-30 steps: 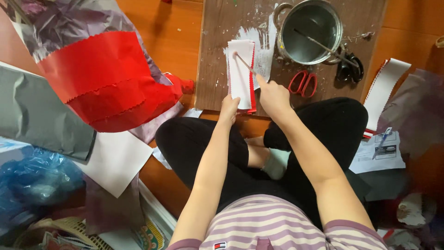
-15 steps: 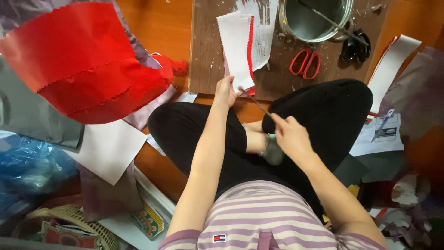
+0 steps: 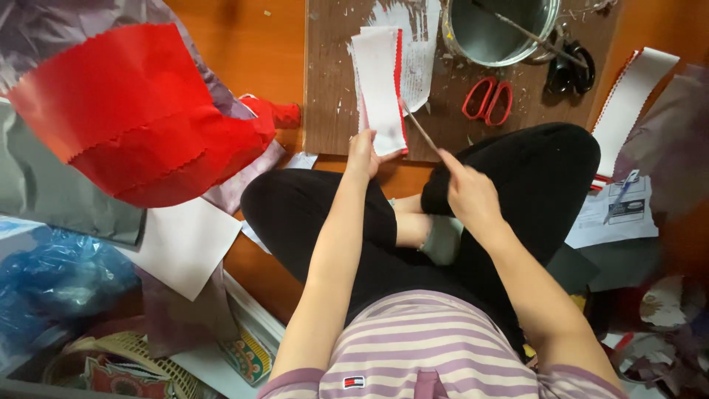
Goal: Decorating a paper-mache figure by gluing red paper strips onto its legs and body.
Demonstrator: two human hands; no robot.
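We've got bare wooden board [image 3: 332, 89] left of the white paper strip [image 3: 377, 89]; open passage there. Right side is blocked: metal pot [image 3: 502, 29], red scissors [image 3: 487, 100], black scissors [image 3: 569, 70]. Red paper sheets [image 3: 140, 118] crowd the floor further left.

Matt white paper strip [image 3: 378, 89] on rough, paste-smeared wooden board [image 3: 332, 89]; shiny metal pot [image 3: 502, 33].
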